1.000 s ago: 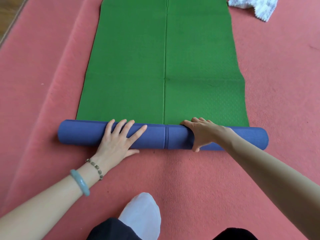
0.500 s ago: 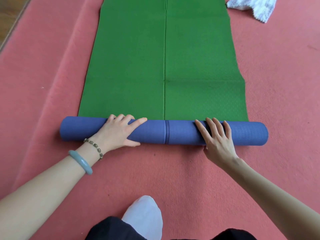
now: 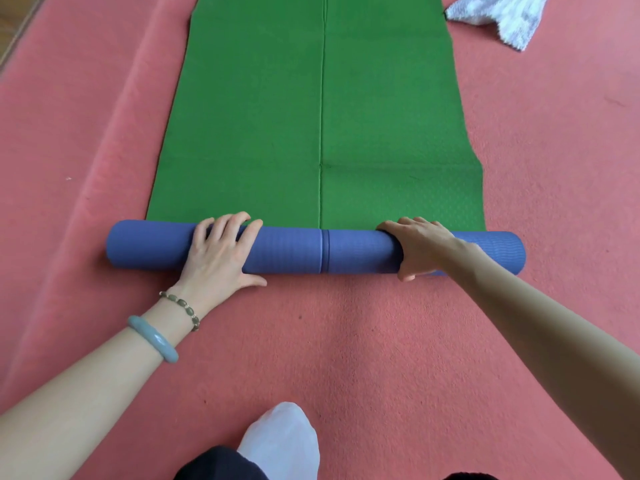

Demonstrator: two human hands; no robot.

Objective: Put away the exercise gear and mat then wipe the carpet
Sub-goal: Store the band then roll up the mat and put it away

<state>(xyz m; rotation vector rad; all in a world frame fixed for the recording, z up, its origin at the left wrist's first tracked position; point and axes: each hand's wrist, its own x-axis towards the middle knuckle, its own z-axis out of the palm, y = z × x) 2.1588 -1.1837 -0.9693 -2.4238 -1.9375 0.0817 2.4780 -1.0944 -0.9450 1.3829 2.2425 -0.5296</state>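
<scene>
1. The mat (image 3: 322,109) lies on the red carpet (image 3: 554,168), its near end wound into a blue roll (image 3: 304,251); most of its green length is flat, stretching far.
2. The left hand (image 3: 218,251) lies open, palm down on the roll's left part; the right hand (image 3: 419,245) curls over its right part.
3. Judged from this, rolling is at an early stage.
4. A white cloth (image 3: 502,15) waits far right; wiping looks not yet begun.

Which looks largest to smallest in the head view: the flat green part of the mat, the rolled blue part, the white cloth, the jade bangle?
1. Flat green part
2. Rolled blue part
3. White cloth, partly cut off by the frame, so unsure
4. Jade bangle
</scene>
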